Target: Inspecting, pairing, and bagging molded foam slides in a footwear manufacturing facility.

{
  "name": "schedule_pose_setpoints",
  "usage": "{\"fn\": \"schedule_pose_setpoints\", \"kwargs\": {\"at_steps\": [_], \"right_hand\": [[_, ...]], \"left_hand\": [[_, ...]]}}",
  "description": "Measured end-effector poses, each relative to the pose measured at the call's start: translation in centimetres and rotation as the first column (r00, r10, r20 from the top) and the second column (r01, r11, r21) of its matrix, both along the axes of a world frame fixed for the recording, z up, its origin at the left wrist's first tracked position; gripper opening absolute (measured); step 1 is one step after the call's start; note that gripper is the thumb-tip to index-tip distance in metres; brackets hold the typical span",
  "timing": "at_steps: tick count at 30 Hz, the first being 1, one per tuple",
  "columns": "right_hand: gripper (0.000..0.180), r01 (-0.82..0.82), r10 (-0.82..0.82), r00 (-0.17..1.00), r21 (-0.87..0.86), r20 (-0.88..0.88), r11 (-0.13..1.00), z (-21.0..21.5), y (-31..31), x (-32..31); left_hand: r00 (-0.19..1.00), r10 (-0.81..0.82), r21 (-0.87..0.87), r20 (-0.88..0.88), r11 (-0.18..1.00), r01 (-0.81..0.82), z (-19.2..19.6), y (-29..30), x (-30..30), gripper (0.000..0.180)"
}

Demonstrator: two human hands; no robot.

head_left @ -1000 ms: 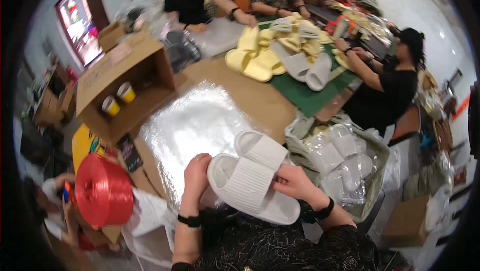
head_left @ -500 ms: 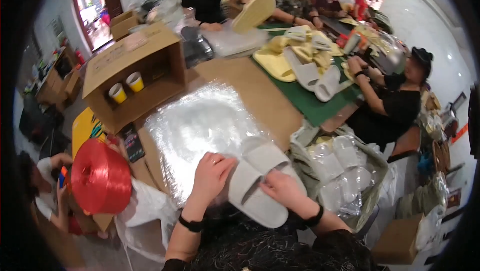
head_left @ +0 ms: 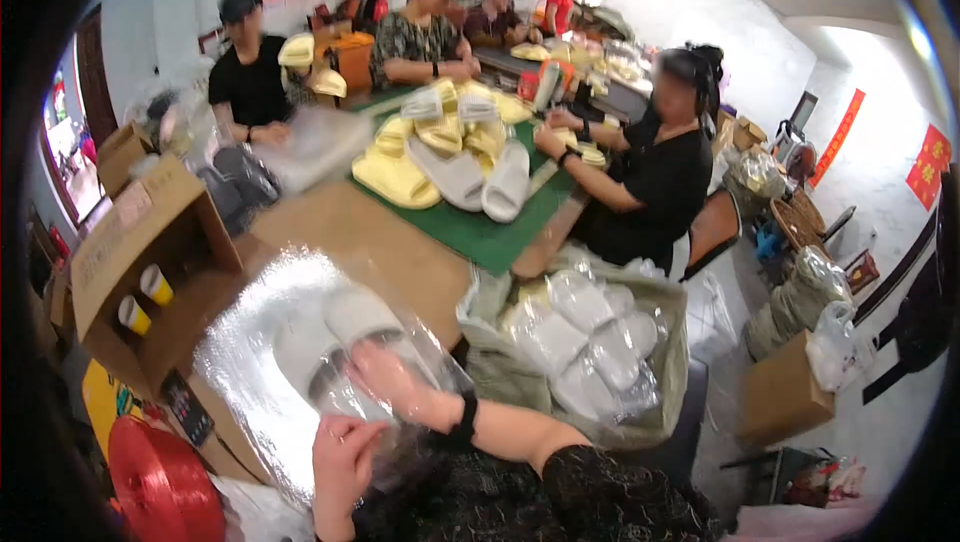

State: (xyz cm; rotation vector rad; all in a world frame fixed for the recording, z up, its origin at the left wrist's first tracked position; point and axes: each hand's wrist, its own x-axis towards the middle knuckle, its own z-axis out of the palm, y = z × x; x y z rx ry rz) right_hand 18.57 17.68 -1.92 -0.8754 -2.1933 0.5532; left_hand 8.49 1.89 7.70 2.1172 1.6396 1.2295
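Brown table [head_left: 400,242]: right hand [head_left: 385,372] fingers grip white slippers [head_left: 345,337] inside clear bag [head_left: 260,342], long axis pointing away; left hand [head_left: 345,457] pinches bag's near edge.

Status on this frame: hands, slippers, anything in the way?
Right hand inside clear plastic bag, on white slippers. Left hand at bag's near edge. Nothing blocking.

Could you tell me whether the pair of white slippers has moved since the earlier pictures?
Yes. The white slippers were held bare at the table's near edge; now they sit inside a clear plastic bag, farther onto the stack of bags and nearer the cardboard box.
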Motion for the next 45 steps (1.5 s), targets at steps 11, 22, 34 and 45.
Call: {"fn": "schedule_pose_setpoints", "kwargs": {"at_steps": [11, 22, 34, 45], "right_hand": [[0.024, 0.264, -0.273, 0.958, 0.103, 0.09, 0.959, -2.7, 1.7, -3.6], [0.019, 0.223, -0.223, 0.965, 0.017, 0.141, 0.975, -0.1, 1.5, -4.3], [0.063, -0.34, 0.345, 0.939, -0.121, 0.013, 0.932, 3.3, -4.5, 5.7], [0.035, 0.007, 0.01, 0.994, -0.153, 0.109, 0.988, 12.6, 1.1, 4.8]], "left_hand": [[0.992, 0.033, -0.068, 0.118, 0.997, -0.025, -0.6, -1.6, -0.7, 0.024], [0.993, 0.115, 0.038, -0.017, 0.993, -0.115, 0.0, -0.9, -0.5, 0.019], [0.973, 0.217, -0.017, 0.077, 0.976, -0.217, -2.5, -1.6, -3.8, 0.034], [0.84, 0.499, -0.116, -0.215, 0.841, -0.529, -11.0, 0.5, -7.6, 0.048]]}}
